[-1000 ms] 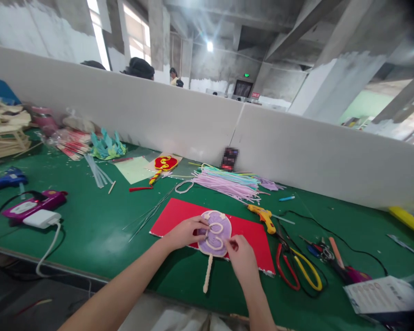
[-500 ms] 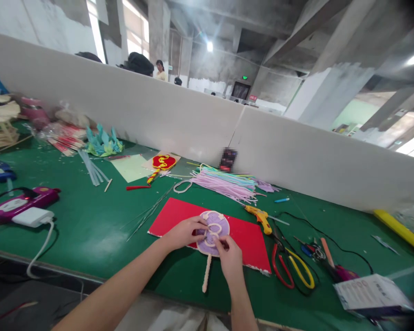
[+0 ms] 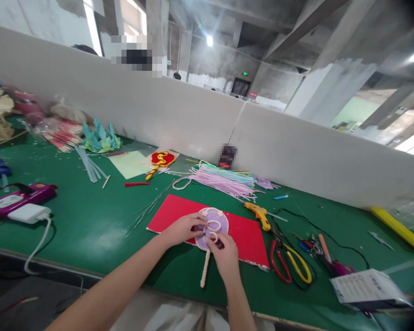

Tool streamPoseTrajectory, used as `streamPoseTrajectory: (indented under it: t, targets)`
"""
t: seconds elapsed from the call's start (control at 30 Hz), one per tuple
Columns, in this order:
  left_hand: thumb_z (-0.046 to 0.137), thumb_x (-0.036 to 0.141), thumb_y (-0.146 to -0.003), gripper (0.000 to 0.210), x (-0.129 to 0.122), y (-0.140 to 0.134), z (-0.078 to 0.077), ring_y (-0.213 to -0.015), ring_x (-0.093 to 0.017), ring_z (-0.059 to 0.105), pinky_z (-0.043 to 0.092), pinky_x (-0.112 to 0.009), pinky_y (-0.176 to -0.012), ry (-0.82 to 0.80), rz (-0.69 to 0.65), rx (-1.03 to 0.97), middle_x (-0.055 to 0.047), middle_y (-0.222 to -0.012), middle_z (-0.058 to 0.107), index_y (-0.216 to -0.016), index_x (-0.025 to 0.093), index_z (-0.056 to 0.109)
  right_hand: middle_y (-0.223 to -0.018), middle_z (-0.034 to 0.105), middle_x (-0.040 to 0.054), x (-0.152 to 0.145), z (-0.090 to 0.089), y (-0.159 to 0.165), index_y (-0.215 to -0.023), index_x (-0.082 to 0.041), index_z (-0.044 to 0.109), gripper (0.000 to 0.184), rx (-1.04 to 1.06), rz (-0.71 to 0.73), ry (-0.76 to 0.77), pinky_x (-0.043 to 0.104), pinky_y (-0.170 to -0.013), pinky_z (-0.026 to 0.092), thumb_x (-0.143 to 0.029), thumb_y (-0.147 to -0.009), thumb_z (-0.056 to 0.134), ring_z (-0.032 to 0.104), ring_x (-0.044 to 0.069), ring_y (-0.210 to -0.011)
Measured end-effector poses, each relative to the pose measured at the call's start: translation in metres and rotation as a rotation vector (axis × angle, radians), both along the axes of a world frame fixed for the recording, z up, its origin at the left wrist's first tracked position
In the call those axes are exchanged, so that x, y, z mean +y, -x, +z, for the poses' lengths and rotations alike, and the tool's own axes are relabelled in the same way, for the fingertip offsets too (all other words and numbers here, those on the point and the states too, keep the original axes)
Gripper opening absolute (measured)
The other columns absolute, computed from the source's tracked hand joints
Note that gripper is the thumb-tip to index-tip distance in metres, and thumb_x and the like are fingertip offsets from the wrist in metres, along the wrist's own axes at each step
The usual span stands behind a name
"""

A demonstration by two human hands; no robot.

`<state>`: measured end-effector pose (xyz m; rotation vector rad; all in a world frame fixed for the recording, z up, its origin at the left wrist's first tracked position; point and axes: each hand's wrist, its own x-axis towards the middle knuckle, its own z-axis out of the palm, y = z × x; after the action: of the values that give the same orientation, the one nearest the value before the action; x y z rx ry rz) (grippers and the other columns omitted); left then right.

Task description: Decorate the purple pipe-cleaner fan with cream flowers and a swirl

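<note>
A round purple fan (image 3: 212, 214) with a cream rim and a twisted cream handle (image 3: 204, 271) lies on a red board (image 3: 250, 234). Cream pipe cleaner (image 3: 215, 224) forms curved loops on its face. From the left, my left hand (image 3: 184, 228) reaches over the fan's edge, its fingers closed on the pipe cleaner's left side. My right hand (image 3: 225, 252) covers the lower right of the fan, thumb and finger pinching the lower loop. Their fingertips partly hide the loops.
Right of the board lie a yellow glue gun (image 3: 258, 215), large pliers-like shears (image 3: 283, 262) with red and yellow handles, and a white packet (image 3: 369, 289). Behind are bundled pipe cleaners (image 3: 224, 181) and a red-and-yellow fan (image 3: 163, 159). A purple power strip (image 3: 22, 201) sits left.
My right hand has shifted slightly left and down over the lower loop, now covering more of the fan's lower edge. My left hand stays at the left side. The view has shifted slightly.
</note>
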<state>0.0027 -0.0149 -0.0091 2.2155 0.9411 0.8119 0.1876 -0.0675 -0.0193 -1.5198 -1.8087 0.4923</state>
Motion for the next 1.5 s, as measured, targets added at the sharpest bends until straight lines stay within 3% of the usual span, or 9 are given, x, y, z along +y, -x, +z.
streamPoseTrajectory:
  t: [0.17, 0.33, 0.5, 1.5]
  targets:
    - [0.058, 0.023, -0.078, 0.027, 0.0, 0.0, 0.0, -0.104, -0.018, 0.054, 0.041, -0.03, -0.094, -0.009, -0.005, -0.005, -0.006, -0.11, 0.058, -0.104, 0.021, 0.063, -0.075, 0.061, 0.003, -0.003, 0.003, 0.008, -0.073, -0.021, 0.063, 0.015, -0.124, 0.01, -0.09, 0.03, -0.07, 0.034, -0.036, -0.075, 0.061, 0.055, 0.02, -0.079]
    - [0.045, 0.012, -0.082, 0.029, 0.002, -0.001, -0.005, -0.104, -0.015, 0.054, 0.041, -0.029, -0.095, -0.034, -0.002, -0.023, -0.005, -0.11, 0.059, -0.103, 0.021, 0.063, -0.075, 0.06, 0.0031, -0.002, 0.001, 0.013, -0.081, -0.022, 0.065, 0.013, -0.154, -0.021, -0.099, 0.03, -0.068, 0.032, -0.032, -0.079, 0.056, 0.055, 0.02, -0.077]
    - [0.039, 0.006, -0.082, 0.036, 0.004, -0.001, -0.007, -0.103, -0.014, 0.054, 0.041, -0.028, -0.095, -0.045, -0.003, -0.041, -0.005, -0.11, 0.059, -0.103, 0.021, 0.063, -0.07, 0.059, 0.0028, -0.001, 0.0, 0.015, -0.073, -0.02, 0.062, 0.016, -0.202, -0.043, -0.142, 0.03, -0.067, 0.031, -0.029, -0.082, 0.052, 0.054, 0.019, -0.073]
    - [0.041, 0.006, -0.08, 0.037, 0.0, -0.001, -0.001, -0.105, -0.015, 0.053, 0.04, -0.028, -0.095, -0.047, -0.002, 0.017, -0.005, -0.112, 0.057, -0.106, 0.021, 0.063, -0.069, 0.06, 0.0024, 0.0, -0.003, 0.016, -0.066, -0.018, 0.056, 0.019, -0.155, -0.07, -0.128, 0.029, -0.068, 0.034, -0.032, -0.079, 0.056, 0.056, 0.02, -0.074]
